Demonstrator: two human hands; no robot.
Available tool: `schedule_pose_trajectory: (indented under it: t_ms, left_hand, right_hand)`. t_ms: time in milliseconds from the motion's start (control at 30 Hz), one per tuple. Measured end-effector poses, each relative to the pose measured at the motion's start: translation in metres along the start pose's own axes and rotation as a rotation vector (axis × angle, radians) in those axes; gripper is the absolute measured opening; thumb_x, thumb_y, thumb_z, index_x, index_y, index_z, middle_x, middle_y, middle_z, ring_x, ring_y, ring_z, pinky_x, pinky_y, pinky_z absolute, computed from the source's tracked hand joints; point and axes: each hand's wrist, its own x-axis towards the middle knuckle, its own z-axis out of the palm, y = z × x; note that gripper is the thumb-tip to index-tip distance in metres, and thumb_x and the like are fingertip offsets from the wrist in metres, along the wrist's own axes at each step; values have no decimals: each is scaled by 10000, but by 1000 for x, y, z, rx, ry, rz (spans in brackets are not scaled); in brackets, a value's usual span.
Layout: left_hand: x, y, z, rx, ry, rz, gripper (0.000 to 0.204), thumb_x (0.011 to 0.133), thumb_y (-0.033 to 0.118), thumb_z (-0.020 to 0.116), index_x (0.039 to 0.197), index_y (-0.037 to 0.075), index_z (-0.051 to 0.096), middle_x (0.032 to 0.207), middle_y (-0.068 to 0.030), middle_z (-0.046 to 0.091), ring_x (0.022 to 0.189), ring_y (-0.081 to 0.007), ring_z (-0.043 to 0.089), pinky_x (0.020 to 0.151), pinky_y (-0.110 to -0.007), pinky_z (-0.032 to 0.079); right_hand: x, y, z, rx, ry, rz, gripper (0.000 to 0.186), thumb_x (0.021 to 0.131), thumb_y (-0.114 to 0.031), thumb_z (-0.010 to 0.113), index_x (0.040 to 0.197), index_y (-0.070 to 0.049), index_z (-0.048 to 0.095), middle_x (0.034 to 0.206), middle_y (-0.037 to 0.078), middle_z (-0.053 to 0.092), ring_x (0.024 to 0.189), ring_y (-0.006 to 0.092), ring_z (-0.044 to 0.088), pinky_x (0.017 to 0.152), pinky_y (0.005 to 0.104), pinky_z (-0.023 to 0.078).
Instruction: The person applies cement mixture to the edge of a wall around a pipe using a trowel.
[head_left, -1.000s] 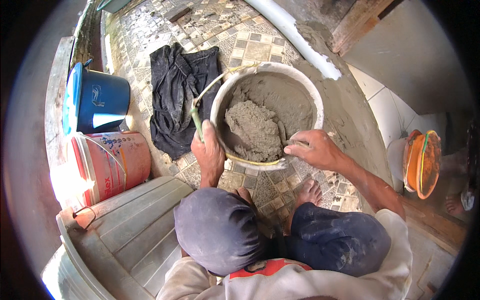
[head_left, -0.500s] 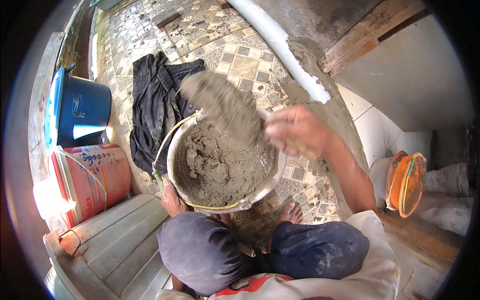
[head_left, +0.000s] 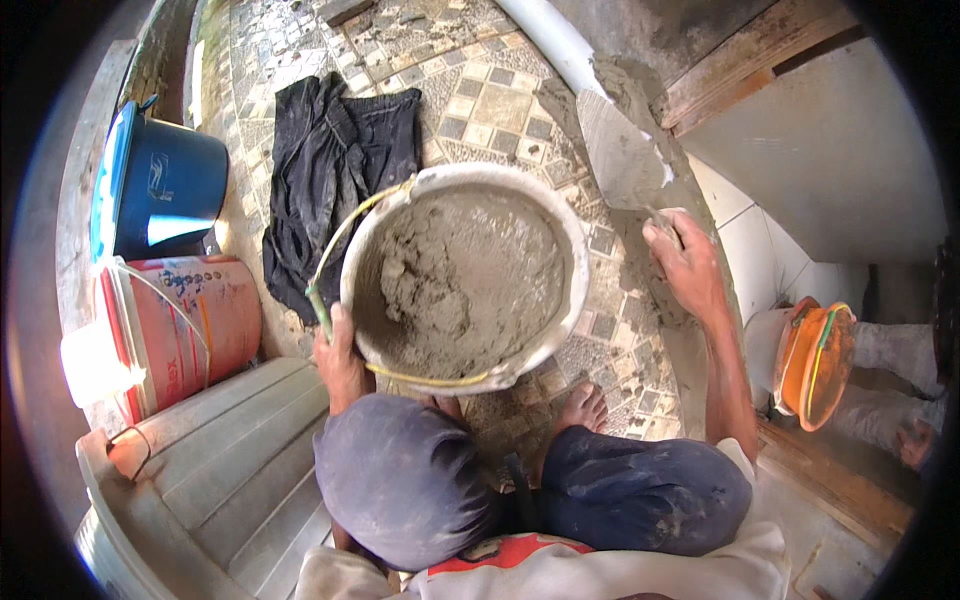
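Observation:
My right hand (head_left: 692, 272) is closed round the handle of a trowel (head_left: 618, 158). Its broad blade, coated in grey mortar, lies over the mortar strip (head_left: 690, 225) beside the white pipe (head_left: 552, 42). Between my knees and a dark cloth stands a pale bucket (head_left: 578, 235), partly filled with wet mortar (head_left: 460, 280). At the bucket's near left side, my left hand (head_left: 342, 365) grips it by the rim, next to the green grip of its yellow wire handle. Some of the left fingers are hidden.
Black crumpled clothing (head_left: 325, 180) lies on the patterned tile floor. To the left are a blue bucket (head_left: 170, 190), a tipped red bucket (head_left: 205, 320) and a grey ribbed plastic piece (head_left: 230, 460). On the right, an orange-rimmed bucket (head_left: 815, 365) lies near a grey panel (head_left: 820, 150).
My right hand has swung the trowel right, from above the bucket to the strip by the pipe. The thick mortar load on its blade is no longer seen. My left hand stays at the bucket.

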Motion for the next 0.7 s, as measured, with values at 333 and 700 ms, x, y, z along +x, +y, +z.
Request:
schedule_pose_trajectory:
  t_ms: [333,700]
  left_hand:
    - [-33,82,87,205,-484,262,314,1019,323,657,898,39,604,693,32,533,564,-69,488,504,-263,405]
    - [-37,78,113,342,-531,455,411,1039,423,625,866,52,595,675,45,506,589,-58,466,521,-270,386]
  right_hand:
    - [-49,-38,-34,-624,-5,-314,326,949,-236,684,1173,1,690,1031,227,739,817,374,733,714,454,585]
    - [-54,-32,46,-338,-256,-427,304,913,-230,708,1041,46,707,973,247,736,782,414,716,729,465,585]
